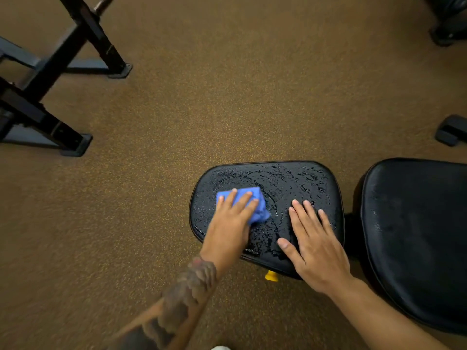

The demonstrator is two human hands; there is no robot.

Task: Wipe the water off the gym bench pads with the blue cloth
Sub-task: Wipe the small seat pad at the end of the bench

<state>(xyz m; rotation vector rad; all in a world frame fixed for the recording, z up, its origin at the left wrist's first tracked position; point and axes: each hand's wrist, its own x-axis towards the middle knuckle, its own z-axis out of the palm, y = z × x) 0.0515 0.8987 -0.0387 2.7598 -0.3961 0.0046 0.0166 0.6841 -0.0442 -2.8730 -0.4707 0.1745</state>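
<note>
Nearest the camera, the right hand (317,248) lay flat on the wet seat pad (283,183), fingers spread, its grip released and holding nothing. At its nine o'clock, the left hand (231,223) pressed the bunched blue cloth (255,198) against the pad's left half, fingers flat on top rather than curled around it. Water beaded across the pad's far side. A small label on its near edge was too blurred to read. At three o'clock sat the back pad (417,236); under the seat, a yellow knob (271,276). Farther off at ten o'clock stood a black rack frame (50,72).
</note>
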